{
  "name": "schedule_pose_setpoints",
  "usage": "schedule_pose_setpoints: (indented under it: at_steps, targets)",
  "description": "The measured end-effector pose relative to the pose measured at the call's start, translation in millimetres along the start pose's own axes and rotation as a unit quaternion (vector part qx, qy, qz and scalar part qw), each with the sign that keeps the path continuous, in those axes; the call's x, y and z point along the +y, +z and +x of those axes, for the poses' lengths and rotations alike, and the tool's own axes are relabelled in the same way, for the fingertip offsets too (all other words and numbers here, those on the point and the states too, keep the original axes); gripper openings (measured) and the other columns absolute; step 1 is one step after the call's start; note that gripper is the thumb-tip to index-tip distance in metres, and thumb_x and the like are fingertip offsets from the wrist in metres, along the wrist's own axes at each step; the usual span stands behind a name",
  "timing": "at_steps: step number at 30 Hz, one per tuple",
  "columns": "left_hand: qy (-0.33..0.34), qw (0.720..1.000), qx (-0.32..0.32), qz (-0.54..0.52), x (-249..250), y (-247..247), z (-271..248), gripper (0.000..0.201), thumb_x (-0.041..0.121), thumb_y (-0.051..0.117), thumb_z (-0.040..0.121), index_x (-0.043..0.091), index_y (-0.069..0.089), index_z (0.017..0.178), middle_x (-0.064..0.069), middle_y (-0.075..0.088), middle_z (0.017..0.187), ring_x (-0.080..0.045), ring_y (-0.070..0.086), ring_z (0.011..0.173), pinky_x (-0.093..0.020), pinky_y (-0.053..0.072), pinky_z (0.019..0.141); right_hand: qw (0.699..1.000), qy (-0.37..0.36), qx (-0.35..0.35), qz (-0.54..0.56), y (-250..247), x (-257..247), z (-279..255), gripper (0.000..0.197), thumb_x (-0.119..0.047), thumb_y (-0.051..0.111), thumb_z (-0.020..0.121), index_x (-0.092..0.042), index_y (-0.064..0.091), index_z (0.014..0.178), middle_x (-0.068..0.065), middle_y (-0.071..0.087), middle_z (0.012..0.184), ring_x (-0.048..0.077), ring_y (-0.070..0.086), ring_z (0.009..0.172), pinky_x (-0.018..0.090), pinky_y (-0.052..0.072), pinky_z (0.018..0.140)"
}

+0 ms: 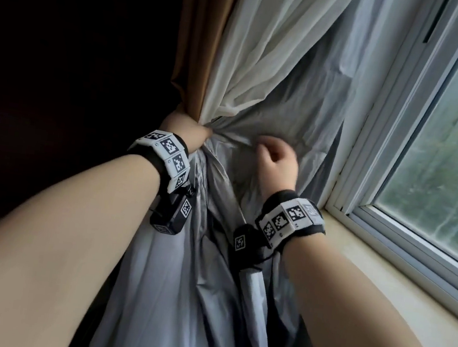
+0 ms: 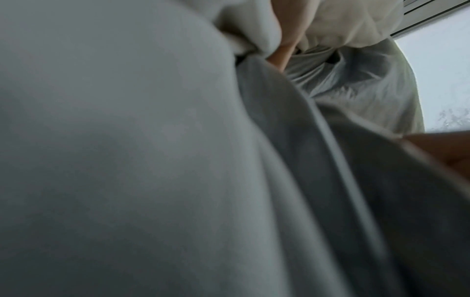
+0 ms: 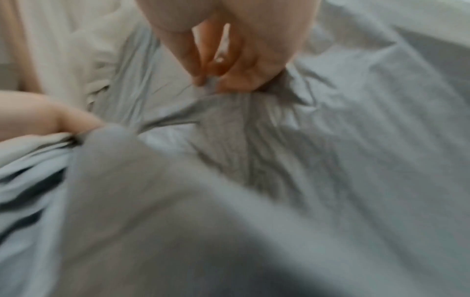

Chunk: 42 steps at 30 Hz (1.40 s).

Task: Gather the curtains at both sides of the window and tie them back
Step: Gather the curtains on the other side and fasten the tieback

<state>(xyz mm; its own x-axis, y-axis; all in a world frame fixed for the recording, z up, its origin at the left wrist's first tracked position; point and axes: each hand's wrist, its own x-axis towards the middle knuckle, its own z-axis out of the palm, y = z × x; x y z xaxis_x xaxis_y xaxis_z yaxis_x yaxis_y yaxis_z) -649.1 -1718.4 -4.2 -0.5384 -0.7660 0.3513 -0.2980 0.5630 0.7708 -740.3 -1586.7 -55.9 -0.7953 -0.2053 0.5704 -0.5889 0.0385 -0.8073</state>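
Observation:
A grey curtain (image 1: 285,93) hangs left of the window, with a white sheer curtain (image 1: 256,46) and a brown drape (image 1: 197,52) beside it. My left hand (image 1: 189,133) grips all the layers bunched together at the left; its fingers are buried in the cloth. My right hand (image 1: 275,159) is just to the right and pinches a fold of the grey curtain (image 3: 254,124) between thumb and fingers (image 3: 198,60). Below the hands the grey cloth (image 2: 152,160) hangs in long folds. No tie-back shows.
The window (image 1: 442,157) with its white frame stands at the right, greenery behind the glass. A pale stone sill (image 1: 384,269) runs below it, close to my right forearm. The room at the left is dark.

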Motion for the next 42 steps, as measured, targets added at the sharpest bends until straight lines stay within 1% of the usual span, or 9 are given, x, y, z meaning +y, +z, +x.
schedule_pose_setpoints:
  at_steps: [6,9,13,16,21,28,35,39,42]
  targets:
    - [-0.005,1.0,-0.018,-0.003,3.9,11.9,-3.4,0.057,0.03,0.068,0.077,0.009,0.05,0.126,-0.011,0.059,0.127,-0.029,0.056,0.115,-0.03,0.044,0.09,0.968,0.219,0.069,-0.097,-41.2,37.2,19.4,0.099,-0.05,0.076,0.064,-0.025,0.021,0.143,0.009,0.034,0.144,0.025,0.035,0.133,0.039,0.028,0.113]
    - [-0.006,0.999,-0.034,-0.004,4.2,17.2,-2.7,0.059,0.032,0.069,0.076,0.009,0.049,0.127,-0.01,0.059,0.127,-0.029,0.057,0.114,-0.029,0.045,0.089,0.973,0.222,0.058,-0.002,-50.2,50.1,28.2,0.079,-0.035,0.074,0.073,-0.015,0.032,0.137,0.005,0.049,0.129,0.021,0.051,0.116,0.028,0.039,0.098]
    - [-0.005,0.999,-0.039,-0.016,4.1,20.9,0.4,0.058,0.031,0.069,0.076,0.009,0.049,0.126,-0.009,0.059,0.125,-0.029,0.057,0.113,-0.029,0.045,0.09,0.988,0.121,0.099,-0.012,-53.4,48.4,28.3,0.007,-0.014,0.057,0.085,-0.018,0.055,0.079,0.004,0.06,0.074,0.016,0.055,0.069,0.026,0.037,0.07]
    - [-0.002,0.999,-0.045,-0.021,2.1,22.3,5.0,0.058,0.031,0.069,0.076,0.01,0.049,0.126,-0.009,0.06,0.124,-0.029,0.058,0.112,-0.029,0.045,0.089,0.993,0.023,0.108,0.046,-45.9,42.3,12.8,0.013,-0.009,0.051,0.086,-0.015,0.062,0.089,-0.002,0.06,0.081,0.011,0.053,0.078,0.028,0.042,0.077]
    - [-0.002,0.998,-0.059,-0.035,-1.4,23.9,12.1,0.065,0.039,0.071,0.073,0.009,0.049,0.126,-0.011,0.06,0.125,-0.03,0.057,0.114,-0.031,0.047,0.092,0.986,-0.118,-0.11,-0.034,-11.4,-1.3,-20.9,0.027,-0.009,0.045,0.078,-0.002,0.059,0.099,0.001,0.061,0.089,0.013,0.054,0.088,0.022,0.043,0.08]
    - [0.005,0.997,-0.076,-0.02,-9.8,15.5,20.4,0.063,0.039,0.066,0.077,0.012,0.049,0.131,-0.011,0.057,0.131,-0.029,0.053,0.12,-0.03,0.042,0.094,0.939,-0.067,-0.286,-0.179,20.3,-11.5,-42.3,0.068,-0.003,0.045,0.075,-0.024,0.038,0.139,0.007,0.054,0.135,0.025,0.048,0.125,0.028,0.038,0.104]
    - [-0.039,0.958,-0.134,-0.251,-9.7,7.3,13.3,0.108,0.065,0.073,0.037,0.009,0.054,0.127,-0.005,0.061,0.124,-0.02,0.058,0.114,-0.034,0.045,0.102,0.934,-0.121,-0.3,-0.154,42.0,-28.5,-44.3,0.054,-0.002,0.05,0.076,-0.017,0.051,0.128,0.008,0.061,0.124,0.027,0.052,0.119,0.032,0.042,0.098]
    - [0.006,0.971,-0.174,-0.164,-10.3,5.4,15.0,0.058,0.04,0.081,0.055,0.015,0.067,0.105,0.002,0.067,0.107,-0.015,0.062,0.103,-0.028,0.048,0.094,0.932,-0.099,-0.311,-0.155,43.5,-26.5,-44.0,0.035,-0.001,0.049,0.075,-0.005,0.054,0.11,0.014,0.065,0.106,0.03,0.058,0.102,0.033,0.046,0.085]
    - [0.005,0.993,-0.103,-0.055,-10.5,5.6,20.0,0.062,0.036,0.06,0.049,0.007,0.065,0.103,-0.007,0.067,0.11,-0.022,0.062,0.104,-0.027,0.048,0.081,0.911,-0.098,-0.354,-0.19,31.7,-29.0,-36.0,0.028,-0.001,0.05,0.075,-0.007,0.056,0.101,0.011,0.063,0.093,0.026,0.057,0.09,0.029,0.044,0.076]
